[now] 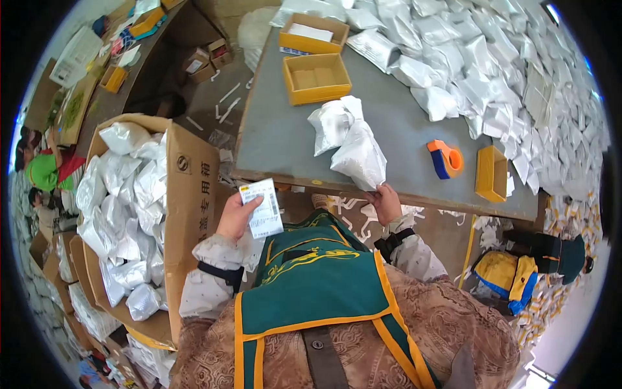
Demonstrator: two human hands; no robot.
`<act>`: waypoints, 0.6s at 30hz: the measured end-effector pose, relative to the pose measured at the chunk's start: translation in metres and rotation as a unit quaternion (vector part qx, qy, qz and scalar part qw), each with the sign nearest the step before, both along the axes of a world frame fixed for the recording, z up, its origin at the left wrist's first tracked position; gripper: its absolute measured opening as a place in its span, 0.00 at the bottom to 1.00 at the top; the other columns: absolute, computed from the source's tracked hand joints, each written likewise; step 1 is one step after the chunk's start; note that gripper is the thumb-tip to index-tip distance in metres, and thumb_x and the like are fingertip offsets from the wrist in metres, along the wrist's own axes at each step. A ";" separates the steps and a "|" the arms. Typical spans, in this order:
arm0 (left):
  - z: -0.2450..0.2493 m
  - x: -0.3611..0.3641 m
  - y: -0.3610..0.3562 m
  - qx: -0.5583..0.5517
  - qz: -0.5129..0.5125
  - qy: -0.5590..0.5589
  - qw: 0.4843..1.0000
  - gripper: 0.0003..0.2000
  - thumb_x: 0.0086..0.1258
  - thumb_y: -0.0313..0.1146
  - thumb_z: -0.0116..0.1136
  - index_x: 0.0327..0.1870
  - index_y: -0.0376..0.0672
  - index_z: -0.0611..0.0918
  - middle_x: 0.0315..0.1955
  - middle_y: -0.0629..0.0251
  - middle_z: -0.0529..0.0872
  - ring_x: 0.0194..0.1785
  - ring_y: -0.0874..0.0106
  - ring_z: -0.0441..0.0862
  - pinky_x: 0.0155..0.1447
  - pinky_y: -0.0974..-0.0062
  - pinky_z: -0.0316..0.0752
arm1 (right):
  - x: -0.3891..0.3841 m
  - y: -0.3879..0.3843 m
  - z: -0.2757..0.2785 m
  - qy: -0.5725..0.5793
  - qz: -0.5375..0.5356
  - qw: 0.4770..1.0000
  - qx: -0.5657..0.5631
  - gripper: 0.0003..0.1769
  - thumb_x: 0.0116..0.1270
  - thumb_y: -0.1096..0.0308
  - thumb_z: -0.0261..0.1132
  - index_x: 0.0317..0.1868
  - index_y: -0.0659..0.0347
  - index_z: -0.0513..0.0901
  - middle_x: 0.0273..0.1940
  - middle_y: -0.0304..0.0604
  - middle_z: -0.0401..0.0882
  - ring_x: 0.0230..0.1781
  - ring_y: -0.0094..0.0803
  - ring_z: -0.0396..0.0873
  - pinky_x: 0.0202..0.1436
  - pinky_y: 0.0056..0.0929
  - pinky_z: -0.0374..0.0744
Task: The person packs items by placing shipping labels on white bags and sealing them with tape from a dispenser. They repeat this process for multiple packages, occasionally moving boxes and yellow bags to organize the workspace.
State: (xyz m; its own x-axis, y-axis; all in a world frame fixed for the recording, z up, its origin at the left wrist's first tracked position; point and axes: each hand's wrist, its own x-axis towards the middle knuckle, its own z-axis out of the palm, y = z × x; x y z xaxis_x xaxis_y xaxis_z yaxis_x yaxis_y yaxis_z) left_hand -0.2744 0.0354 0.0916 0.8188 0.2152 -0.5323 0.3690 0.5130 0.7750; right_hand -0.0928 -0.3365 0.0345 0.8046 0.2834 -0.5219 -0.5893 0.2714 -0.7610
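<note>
My left hand is closed on a white printed label, with the thumb on its face. At the table's front edge, my right hand pinches the lower corner of a silver-white packet. This packet lies on the grey table. Another silver-white packet touches it just behind and to the left. Farther back on the table is an open yellow box. To the right of the packets sits an orange and blue tape dispenser.
A large pile of silver packets covers the table's back right. Yellow boxes stand at the back and right. On the left, a cardboard box holds several packets. People are at far left, another person at right.
</note>
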 end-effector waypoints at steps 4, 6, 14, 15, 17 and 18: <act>0.021 0.092 -0.018 0.203 -0.134 -0.025 0.970 0.12 0.68 0.29 0.62 0.48 0.32 0.83 0.40 0.59 0.88 0.41 0.72 0.85 0.47 0.74 0.78 | 0.015 -0.017 0.012 -0.006 0.015 0.999 -0.028 0.16 0.71 0.71 0.48 0.54 0.71 0.73 0.52 0.51 0.77 0.52 0.37 0.79 0.59 0.36 0.79; 0.013 0.141 -0.027 0.383 -0.217 -0.098 0.893 0.12 0.65 0.29 0.62 0.48 0.36 0.84 0.44 0.56 0.87 0.41 0.63 0.85 0.49 0.69 0.78 | 0.023 -0.024 0.012 -0.010 0.021 0.999 -0.039 0.17 0.70 0.71 0.48 0.53 0.71 0.74 0.51 0.51 0.78 0.51 0.36 0.79 0.58 0.35 0.79; -0.005 0.262 -0.090 0.617 -0.462 -0.124 0.625 0.07 0.61 0.29 0.58 0.37 0.39 0.84 0.61 0.62 0.78 0.49 0.52 0.80 0.53 0.59 0.75 | 0.048 -0.056 -0.006 -0.034 0.105 0.989 -0.098 0.17 0.69 0.70 0.51 0.52 0.70 0.78 0.47 0.44 0.81 0.47 0.31 0.80 0.53 0.27 0.78; 0.000 0.265 -0.091 0.618 -0.467 -0.102 0.625 0.07 0.61 0.28 0.58 0.38 0.39 0.84 0.65 0.64 0.74 0.47 0.52 0.81 0.52 0.58 0.76 | 0.049 -0.065 -0.008 -0.035 0.086 0.991 -0.097 0.17 0.69 0.70 0.51 0.53 0.70 0.78 0.46 0.43 0.81 0.47 0.30 0.79 0.53 0.27 0.78; -0.009 0.264 -0.088 0.607 -0.440 -0.096 0.655 0.07 0.61 0.29 0.58 0.38 0.39 0.84 0.67 0.64 0.72 0.47 0.52 0.82 0.52 0.58 0.76 | 0.039 -0.085 -0.007 -0.030 0.049 0.994 -0.096 0.18 0.70 0.69 0.51 0.53 0.70 0.78 0.45 0.42 0.81 0.45 0.29 0.79 0.52 0.27 0.78; -0.011 0.268 -0.085 0.604 -0.422 -0.097 0.669 0.07 0.61 0.29 0.58 0.38 0.39 0.84 0.68 0.65 0.71 0.46 0.52 0.82 0.52 0.58 0.76 | 0.033 -0.093 0.003 0.021 -0.028 0.998 -0.056 0.13 0.67 0.71 0.58 0.50 0.67 0.79 0.44 0.44 0.82 0.43 0.35 0.80 0.49 0.30 0.79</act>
